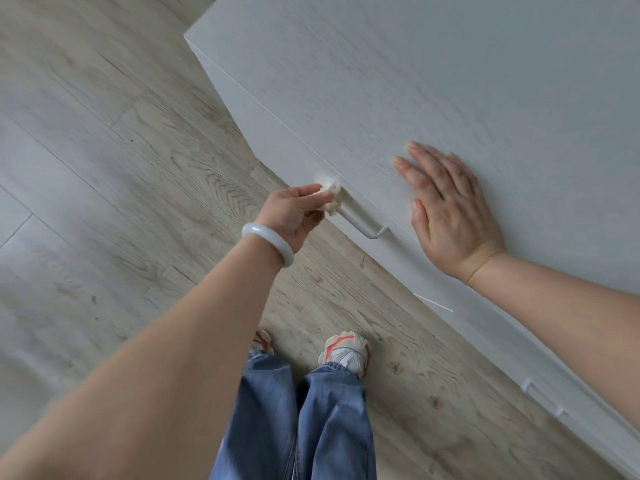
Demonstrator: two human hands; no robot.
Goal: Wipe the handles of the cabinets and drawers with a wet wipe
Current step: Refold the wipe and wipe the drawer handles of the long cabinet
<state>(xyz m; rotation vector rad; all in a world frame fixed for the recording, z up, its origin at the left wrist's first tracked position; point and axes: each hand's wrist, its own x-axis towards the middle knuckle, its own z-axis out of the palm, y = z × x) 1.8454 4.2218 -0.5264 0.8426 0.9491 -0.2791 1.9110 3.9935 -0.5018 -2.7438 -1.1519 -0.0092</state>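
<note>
Head view: left hand (292, 211) pinches wet wipe (331, 201) at one handle (360, 225) end (right hand (450, 209) flat, spread); farther handle (542, 398) probably remains.

White cabinet (433, 81) with faint wood grain; white handle (360, 226). Cream, crumpled wipe (332, 202). Pale milky-white bangle (266, 245). Floor (104, 150) in grey-beige planks with darker swirling grain and small knots. Faded blue jeans (294, 417). Off-white shoes (346, 353) with orange-red trim and grey panels.
</note>
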